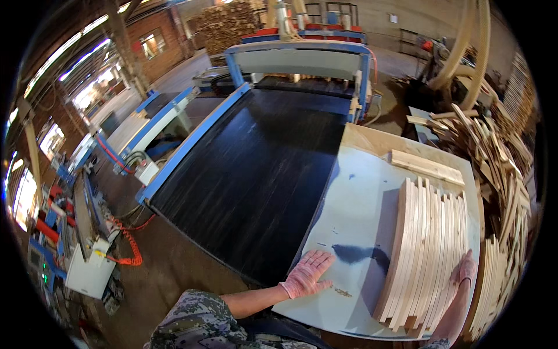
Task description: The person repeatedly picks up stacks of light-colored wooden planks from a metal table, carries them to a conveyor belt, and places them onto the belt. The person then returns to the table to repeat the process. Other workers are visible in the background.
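"Fingers of the left hand (308, 275), what are they up to?"

"Lying flat, thumb apart from the others, clamped on nothing. Under them is the pale desk (354, 203)."

"And the right hand (467, 270)?"

"Its fingers are at the outer side of the wooden strips (427, 244). I can't tell how they bend or whether they pinch anything. The strips stand side by side, just left of those fingers and to the right of the left ones."

"How would you steady that row well?"

"I'd press evenly along the outermost strip with a broad contact, since a fingertip shove could fan them. The ends nearest the wrist look uneven, so I'd mind those."

"Anything farther out?"

"Ahead of the right fingers, a loose board (426, 167) lies across the row's far end. Ahead and left of the left fingers is a black belt (256, 168); right of the right fingers, piled offcuts (511, 174). I'd mind sleeves there."
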Tool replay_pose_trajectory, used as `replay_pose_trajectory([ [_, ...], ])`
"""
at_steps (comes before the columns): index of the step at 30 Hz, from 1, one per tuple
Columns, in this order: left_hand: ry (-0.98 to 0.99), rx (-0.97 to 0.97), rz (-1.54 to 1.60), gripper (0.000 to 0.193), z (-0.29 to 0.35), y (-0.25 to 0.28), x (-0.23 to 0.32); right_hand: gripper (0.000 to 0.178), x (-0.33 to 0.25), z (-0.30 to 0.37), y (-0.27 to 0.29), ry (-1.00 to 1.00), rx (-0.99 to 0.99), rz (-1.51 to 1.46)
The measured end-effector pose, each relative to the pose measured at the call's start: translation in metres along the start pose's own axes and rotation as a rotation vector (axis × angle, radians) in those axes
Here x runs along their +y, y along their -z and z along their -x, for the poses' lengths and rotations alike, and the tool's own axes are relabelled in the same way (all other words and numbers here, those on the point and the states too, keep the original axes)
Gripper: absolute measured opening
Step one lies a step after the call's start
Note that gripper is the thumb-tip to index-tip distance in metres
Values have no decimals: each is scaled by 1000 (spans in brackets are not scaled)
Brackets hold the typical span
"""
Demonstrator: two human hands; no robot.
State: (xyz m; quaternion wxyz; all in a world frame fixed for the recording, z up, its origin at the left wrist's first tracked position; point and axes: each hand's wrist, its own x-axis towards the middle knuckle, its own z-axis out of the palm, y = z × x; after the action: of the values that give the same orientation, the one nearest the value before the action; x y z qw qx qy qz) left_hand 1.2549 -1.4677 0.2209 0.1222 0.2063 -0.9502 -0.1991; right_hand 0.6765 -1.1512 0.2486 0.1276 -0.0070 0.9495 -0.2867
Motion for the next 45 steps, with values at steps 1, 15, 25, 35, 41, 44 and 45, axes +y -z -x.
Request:
replay_pose_trajectory([
  [1, 7, -1, 0, 86, 1, -1, 0, 75, -9, 2, -2, -34, 2, -23],
  [15, 91, -133, 369, 93, -49, -7, 25, 72, -20, 78, -60, 151, -59, -143],
  [25, 194, 94, 822, 112, -30, 11, -48, 70, -93, 187, -146, 267, -159, -273],
  [35, 125, 119, 553, 114, 95, 164, -291, 46, -284, 417, -282, 353, -334, -150],
  [41, 311, 80, 113, 105, 160, 284, -430, 51, -390, 537, -397, 462, -476, -168],
  [44, 559, 41, -195, 106, 183, 332, -474, 55, -454, 602, -440, 461, -623, -186],
  [45, 611, 52, -290, 107, 189, 335, -490, 55, -471, 616, -454, 492, -641, -166],
])
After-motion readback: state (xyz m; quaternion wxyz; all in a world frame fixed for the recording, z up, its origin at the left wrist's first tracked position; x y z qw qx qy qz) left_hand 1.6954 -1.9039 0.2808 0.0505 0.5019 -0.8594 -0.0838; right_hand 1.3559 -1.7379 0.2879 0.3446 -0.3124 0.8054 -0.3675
